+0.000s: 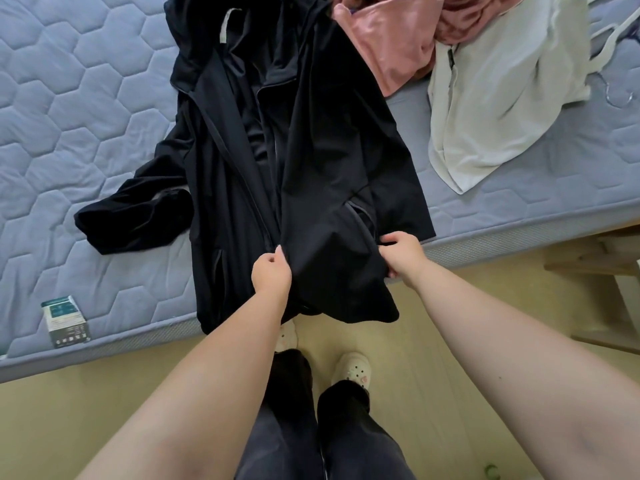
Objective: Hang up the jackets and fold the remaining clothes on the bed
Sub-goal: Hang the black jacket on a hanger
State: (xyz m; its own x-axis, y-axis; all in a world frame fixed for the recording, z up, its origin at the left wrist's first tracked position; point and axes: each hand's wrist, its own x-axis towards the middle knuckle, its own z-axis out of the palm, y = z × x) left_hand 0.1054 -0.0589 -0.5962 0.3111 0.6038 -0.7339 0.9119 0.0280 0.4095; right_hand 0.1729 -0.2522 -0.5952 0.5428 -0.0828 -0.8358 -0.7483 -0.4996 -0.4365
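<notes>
A black hooded jacket (pixel 311 143) lies unzipped on the blue quilted mattress (pixel 69 116), its hem hanging over the near edge. My left hand (pixel 270 273) pinches the front panel's zipper edge near the hem. My right hand (pixel 403 256) grips the same panel's outer side by the pocket. One sleeve is bunched at the left (pixel 135 220). A pink garment (pixel 391 39) and a white garment (pixel 495 98) lie crumpled at the upper right.
A white clothes hanger (pixel 614 39) pokes out by the white garment at the right edge. A small printed label (pixel 64 320) lies at the mattress's near left. A wooden frame (pixel 595 265) stands at the right. My feet in light clogs (pixel 351 370) stand on the yellow floor.
</notes>
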